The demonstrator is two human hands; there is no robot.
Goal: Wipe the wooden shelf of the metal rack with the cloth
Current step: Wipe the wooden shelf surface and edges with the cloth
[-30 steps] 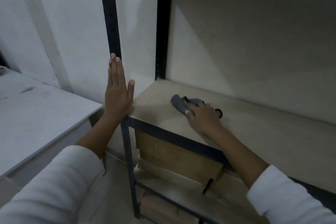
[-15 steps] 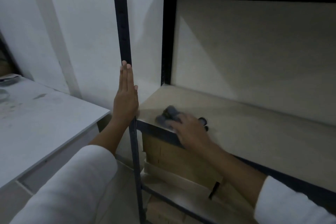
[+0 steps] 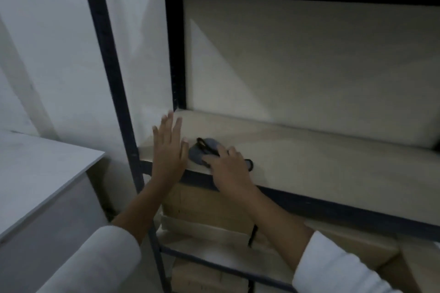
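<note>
We are pressing the grey cloth (image 3: 199, 155) under our right hand (image 3: 228, 169), fingers curled over the bunched fabric and holding it down at the front left corner of the wooden shelf (image 3: 309, 150), just behind the dark front rail (image 3: 333, 207) of the metal rack (image 3: 112, 78). Our left hand (image 3: 169, 150) is hovering flat beside it, fingers spread and gripping nothing. To wipe well, we judge we should be keeping even pressure, running long overlapping strokes toward the far right, and reaching the back edge by the wall (image 3: 309, 66).
</note>
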